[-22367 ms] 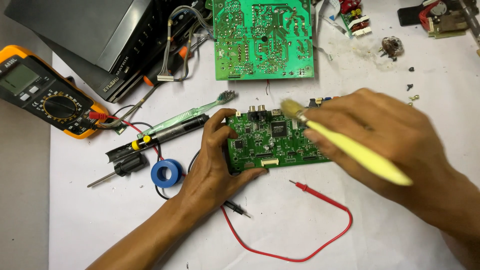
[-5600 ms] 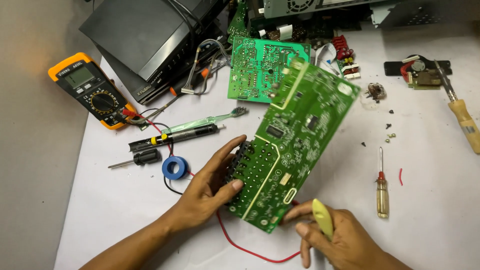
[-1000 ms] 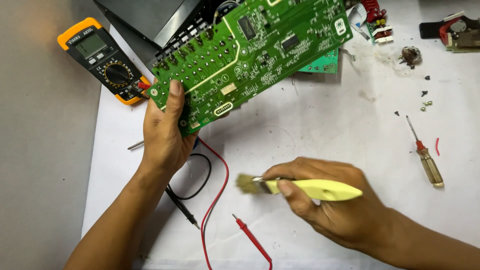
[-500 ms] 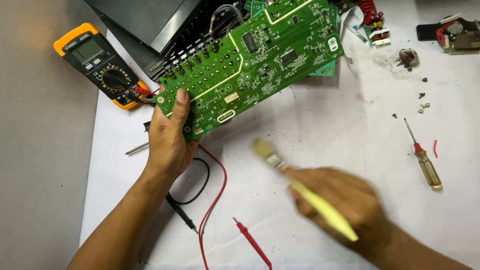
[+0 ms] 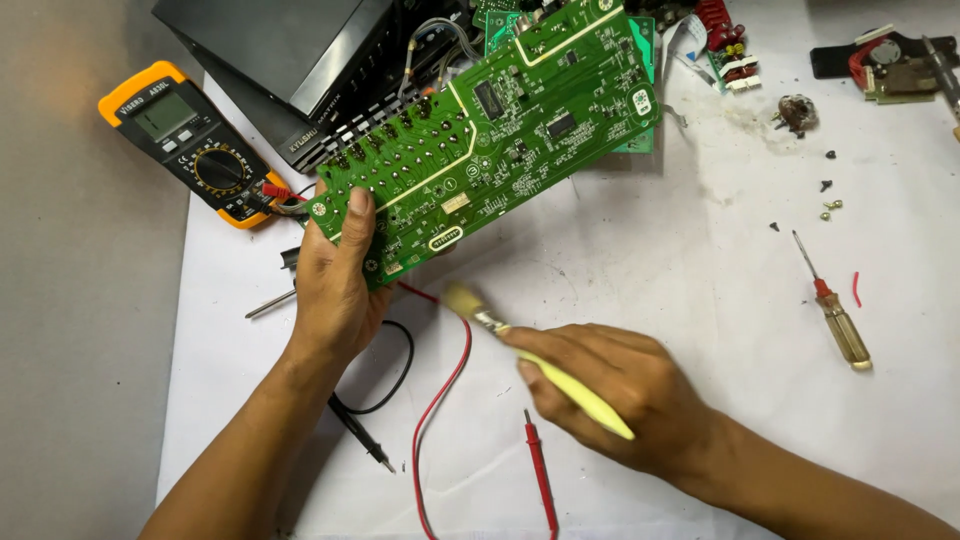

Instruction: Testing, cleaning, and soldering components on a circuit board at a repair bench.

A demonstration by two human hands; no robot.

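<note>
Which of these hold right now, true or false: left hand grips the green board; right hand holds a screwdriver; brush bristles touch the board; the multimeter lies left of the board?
1. The left hand grips the green circuit board: true.
2. The right hand holds a screwdriver: false, it holds a yellow-handled brush; the screwdriver lies untouched on the white sheet.
3. The bristles touch the board: false, they sit just below it.
4. The multimeter lies left of the board: true.
</note>
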